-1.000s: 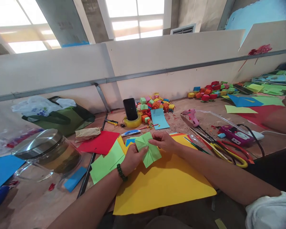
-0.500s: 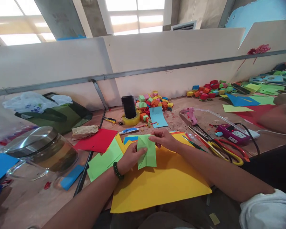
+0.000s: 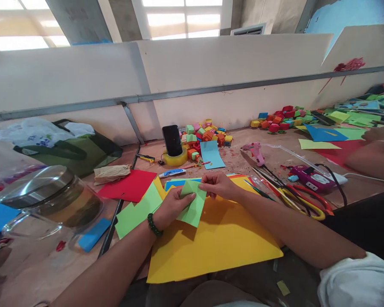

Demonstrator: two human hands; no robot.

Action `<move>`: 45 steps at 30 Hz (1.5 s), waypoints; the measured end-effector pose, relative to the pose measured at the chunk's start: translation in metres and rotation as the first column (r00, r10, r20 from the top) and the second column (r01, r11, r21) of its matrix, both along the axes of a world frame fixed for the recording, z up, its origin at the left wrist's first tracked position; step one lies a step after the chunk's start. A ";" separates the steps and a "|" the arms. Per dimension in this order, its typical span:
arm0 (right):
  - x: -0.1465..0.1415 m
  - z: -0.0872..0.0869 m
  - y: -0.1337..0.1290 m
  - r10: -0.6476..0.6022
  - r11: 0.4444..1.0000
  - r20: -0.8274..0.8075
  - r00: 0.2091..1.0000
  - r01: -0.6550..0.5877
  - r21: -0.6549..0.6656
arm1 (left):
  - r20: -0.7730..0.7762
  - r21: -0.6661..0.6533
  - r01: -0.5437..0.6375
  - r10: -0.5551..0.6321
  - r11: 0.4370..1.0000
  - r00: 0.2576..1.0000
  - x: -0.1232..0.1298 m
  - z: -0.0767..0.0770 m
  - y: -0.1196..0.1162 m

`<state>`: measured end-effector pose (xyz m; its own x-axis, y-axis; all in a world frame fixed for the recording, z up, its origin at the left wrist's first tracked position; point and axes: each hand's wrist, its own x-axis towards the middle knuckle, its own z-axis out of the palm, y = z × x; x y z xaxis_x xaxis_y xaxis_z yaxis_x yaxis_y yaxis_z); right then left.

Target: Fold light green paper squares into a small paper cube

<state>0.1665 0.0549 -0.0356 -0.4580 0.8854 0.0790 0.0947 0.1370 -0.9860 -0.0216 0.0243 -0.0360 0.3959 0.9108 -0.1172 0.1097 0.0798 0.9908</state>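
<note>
A folded light green sheet of paper (image 3: 194, 209) is held above a large yellow sheet (image 3: 224, 247). My left hand (image 3: 172, 208), with a green bead bracelet at the wrist, grips its left side, thumb on top. At the paper's upper right corner, my right hand (image 3: 216, 185) pinches the edge. Creases run across the green paper, and its underside is hidden. More green sheets (image 3: 136, 215) lie to the left of my left hand, and a blue sheet (image 3: 174, 183) shows just behind the hands.
Scissors (image 3: 307, 209), a pink glue gun (image 3: 255, 153) and a purple power strip (image 3: 315, 179) lie right. A phone (image 3: 172, 140) leans on a tape roll (image 3: 176, 157), beside small folded paper boxes (image 3: 208, 135). A glass teapot (image 3: 73, 204) stands left. Another person's hand (image 3: 377, 149) is far right.
The green paper has tilted clockwise in my hands, its lower edge swinging left. My left hand has shifted slightly left, and the whole view has moved a little.
</note>
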 end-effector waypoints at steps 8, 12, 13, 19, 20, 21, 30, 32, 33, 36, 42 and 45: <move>0.005 0.000 0.006 -0.011 1.000 -0.042 0.999 0.012 0.008 | 0.031 0.036 -0.012 0.011 0.999 0.999 -0.002 0.000 0.003; 0.009 0.000 0.008 0.041 0.999 -0.079 0.996 -0.041 0.003 | 0.021 0.046 0.011 -0.012 0.999 1.000 -0.003 -0.003 0.003; 0.010 -0.001 0.008 0.058 0.998 -0.081 0.995 -0.058 -0.004 | 0.005 0.064 0.021 -0.021 0.998 1.000 -0.004 -0.003 0.004; 0.015 -0.003 0.013 0.067 0.997 0.072 0.995 -0.070 0.044 | -0.200 0.236 0.072 -0.025 0.969 0.979 -0.005 -0.003 0.000; 0.017 -0.003 0.014 0.062 0.994 0.149 0.987 -0.074 0.081 | -0.305 0.325 0.083 0.021 0.942 0.952 -0.004 -0.002 -0.002; 0.018 -0.003 0.014 0.045 0.989 0.232 0.972 -0.077 0.127 | -0.417 0.433 0.107 0.094 0.895 0.904 -0.004 -0.001 -0.005; 0.027 -0.003 0.011 -0.162 0.924 0.579 0.799 -0.083 0.373 | -0.863 0.504 0.719 0.312 0.478 0.397 0.000 0.005 -0.016; 0.028 -0.003 0.013 -0.152 0.918 0.578 0.802 -0.101 0.383 | -0.900 0.434 0.776 0.261 0.457 0.350 0.001 0.005 -0.015; 0.029 -0.004 0.015 -0.127 0.919 0.579 0.805 -0.125 0.375 | -0.910 0.413 0.789 0.245 0.455 0.335 0.001 0.005 -0.015; 0.031 -0.006 0.020 -0.045 0.923 0.582 0.812 -0.188 0.335 | -0.920 0.389 0.809 0.230 0.441 0.317 0.001 0.005 -0.017; 0.034 -0.011 0.028 -0.015 0.943 0.531 0.848 -0.164 0.289 | -0.931 0.357 0.830 0.232 0.428 0.281 0.001 0.008 -0.026; 0.032 -0.013 0.031 0.003 0.953 0.518 0.855 -0.159 0.256 | -0.937 0.346 0.834 0.213 0.430 0.278 0.003 0.011 -0.027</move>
<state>0.1987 0.0863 -0.0483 -0.5717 0.8187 0.0543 0.5453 0.4286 -0.7204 -0.0186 -0.0030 -0.0245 0.8141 0.5786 -0.0493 0.5688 -0.8117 -0.1327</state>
